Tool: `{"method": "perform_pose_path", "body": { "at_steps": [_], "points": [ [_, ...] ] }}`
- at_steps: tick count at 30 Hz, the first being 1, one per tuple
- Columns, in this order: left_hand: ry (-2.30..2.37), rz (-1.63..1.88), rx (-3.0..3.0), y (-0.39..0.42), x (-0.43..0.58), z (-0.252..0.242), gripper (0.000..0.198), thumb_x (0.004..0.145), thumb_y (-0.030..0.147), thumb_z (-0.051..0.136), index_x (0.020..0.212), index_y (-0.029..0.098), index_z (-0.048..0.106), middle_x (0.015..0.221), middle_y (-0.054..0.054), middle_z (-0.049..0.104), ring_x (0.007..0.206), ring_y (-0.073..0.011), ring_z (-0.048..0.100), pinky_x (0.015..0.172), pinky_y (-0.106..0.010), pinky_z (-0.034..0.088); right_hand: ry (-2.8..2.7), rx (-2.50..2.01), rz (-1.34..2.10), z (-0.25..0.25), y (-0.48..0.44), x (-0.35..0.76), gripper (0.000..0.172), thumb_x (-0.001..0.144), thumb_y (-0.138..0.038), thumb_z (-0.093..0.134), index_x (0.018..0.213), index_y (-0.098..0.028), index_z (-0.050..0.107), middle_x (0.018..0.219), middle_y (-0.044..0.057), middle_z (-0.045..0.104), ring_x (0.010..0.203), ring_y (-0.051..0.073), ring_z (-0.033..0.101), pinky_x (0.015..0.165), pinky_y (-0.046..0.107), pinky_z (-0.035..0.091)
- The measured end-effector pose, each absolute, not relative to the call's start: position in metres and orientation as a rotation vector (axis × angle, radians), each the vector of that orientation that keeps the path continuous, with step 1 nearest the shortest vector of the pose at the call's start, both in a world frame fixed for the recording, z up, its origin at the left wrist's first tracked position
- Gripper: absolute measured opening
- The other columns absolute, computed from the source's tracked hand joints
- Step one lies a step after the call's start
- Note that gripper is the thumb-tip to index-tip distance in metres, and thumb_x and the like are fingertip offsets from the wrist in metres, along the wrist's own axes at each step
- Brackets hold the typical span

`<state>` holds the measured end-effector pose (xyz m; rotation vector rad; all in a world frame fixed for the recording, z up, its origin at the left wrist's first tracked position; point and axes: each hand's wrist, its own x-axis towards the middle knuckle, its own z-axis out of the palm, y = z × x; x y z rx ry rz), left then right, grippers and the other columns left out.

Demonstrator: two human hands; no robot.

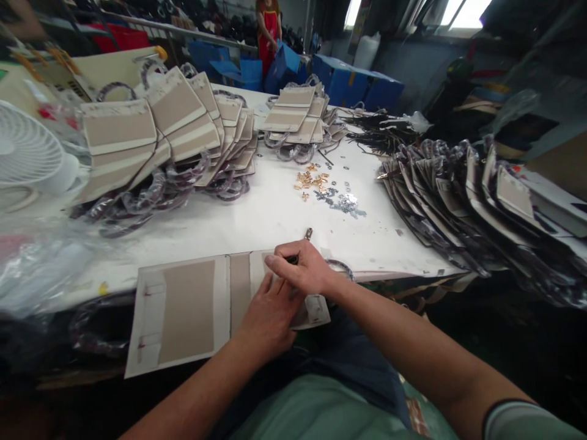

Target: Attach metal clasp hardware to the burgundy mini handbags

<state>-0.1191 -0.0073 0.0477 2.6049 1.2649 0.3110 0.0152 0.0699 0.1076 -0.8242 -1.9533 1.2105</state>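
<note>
A flat beige and white panel (188,311) lies at the table's near edge, its left part jutting out over the edge. My left hand (270,311) presses on the panel's right part, fingers pointing away from me and partly hidden under the other hand. My right hand (302,266) is closed around a dark-handled tool, whose metal end (309,233) sticks out beyond the fist. What lies beneath both hands is hidden. Small gold pieces (305,180) and silver pieces (348,203) are scattered on the white table (270,217) beyond my hands.
Stacked panels with plastic-wrapped handles stand at the left (119,128), the back middle (291,110) and the right (440,183). A white fan (27,146) is at the far left. Black strips (385,131) lie at the back. A person in a red apron (269,30) stands beyond, near blue boxes (339,79).
</note>
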Motion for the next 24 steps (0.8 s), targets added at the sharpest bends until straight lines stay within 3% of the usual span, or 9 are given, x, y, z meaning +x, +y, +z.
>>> {"method": "perform_pose_path", "body": {
  "at_steps": [6, 12, 19, 24],
  "points": [
    [1.286, 0.252, 2.577, -0.008, -0.122, 0.048, 0.084, 0.073, 0.023, 0.071, 0.153, 0.025, 0.048, 0.165, -0.015, 0.036, 0.156, -0.0373, 0.025, 0.130, -0.059, 0.011, -1.936, -0.856, 1.167, 0.105, 0.071, 0.029, 0.046, 0.096, -0.037, 0.055, 0.056, -0.022, 0.037, 0.056, -0.006, 0.034, 0.055, 0.010, 0.033, 0.054, 0.028, 0.027],
    [1.250, 0.163, 2.588, -0.007, -0.123, 0.042, 0.081, 0.079, 0.032, 0.073, 0.155, 0.024, 0.046, 0.165, -0.019, 0.036, 0.157, -0.0365, 0.024, 0.129, -0.060, 0.010, -1.497, -0.815, 1.142, 0.100, 0.067, 0.043, 0.052, 0.100, -0.049, 0.057, 0.056, -0.023, 0.047, 0.052, -0.002, 0.047, 0.048, 0.013, 0.042, 0.052, 0.030, 0.035],
    [1.272, 0.141, 2.638, -0.008, -0.120, 0.041, 0.079, 0.082, 0.033, 0.070, 0.157, 0.024, 0.045, 0.164, -0.019, 0.039, 0.156, -0.0371, 0.026, 0.129, -0.059, 0.007, -1.310, -0.899, 1.116, 0.070, 0.059, 0.050, 0.052, 0.098, -0.051, 0.060, 0.057, -0.024, 0.046, 0.048, -0.004, 0.045, 0.044, 0.012, 0.039, 0.047, 0.029, 0.033],
    [1.323, 0.137, 2.678, -0.012, -0.119, 0.040, 0.079, 0.082, 0.028, 0.067, 0.158, 0.025, 0.044, 0.166, -0.016, 0.037, 0.158, -0.0344, 0.023, 0.130, -0.058, 0.007, -1.270, -0.895, 1.017, 0.087, 0.037, 0.072, 0.052, 0.098, -0.048, 0.063, 0.056, -0.022, 0.049, 0.049, -0.003, 0.048, 0.046, 0.012, 0.041, 0.048, 0.029, 0.034]
  ]
}}
